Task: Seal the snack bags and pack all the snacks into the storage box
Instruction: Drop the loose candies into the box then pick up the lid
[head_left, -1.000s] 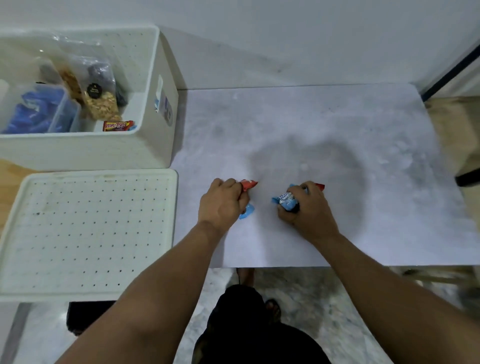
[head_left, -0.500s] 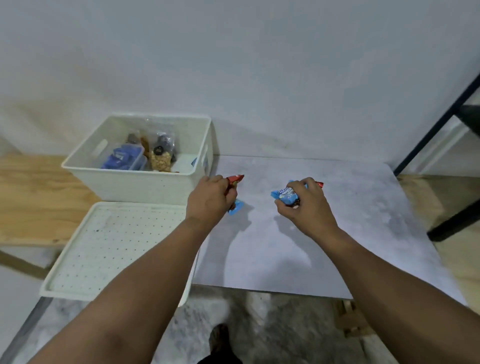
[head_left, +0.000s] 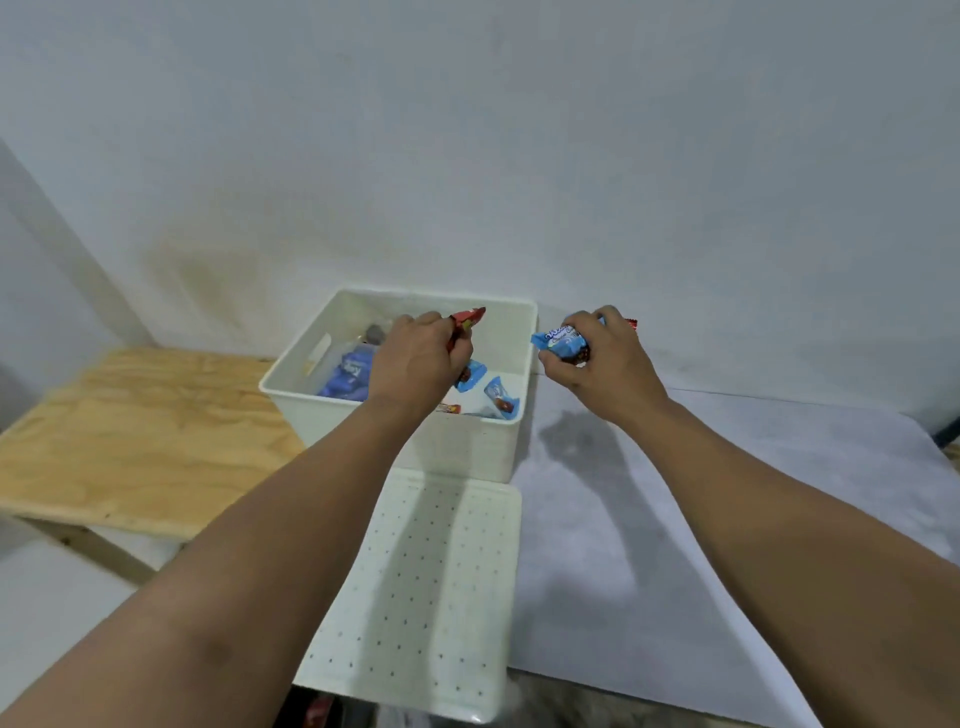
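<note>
Pale wall backs your grey table (head_left: 727, 519). Your left hand (head_left: 415, 358) grips a red wrapper (head_left: 467, 317) over the white storage box (head_left: 467, 447); your right hand (head_left: 602, 358) holds a blue snack pack (head_left: 558, 340), its writing unreadable, just beside the box.

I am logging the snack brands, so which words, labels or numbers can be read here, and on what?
Nothing reads in full.
Blue snack packet gripped by the right hand: white script, too blurred to read.
Red wrapper gripped by the left hand: print too small to read.
Blue bag inside the storage box: white lettering, blurred.
Small blue packets in the box: unreadable.
</note>
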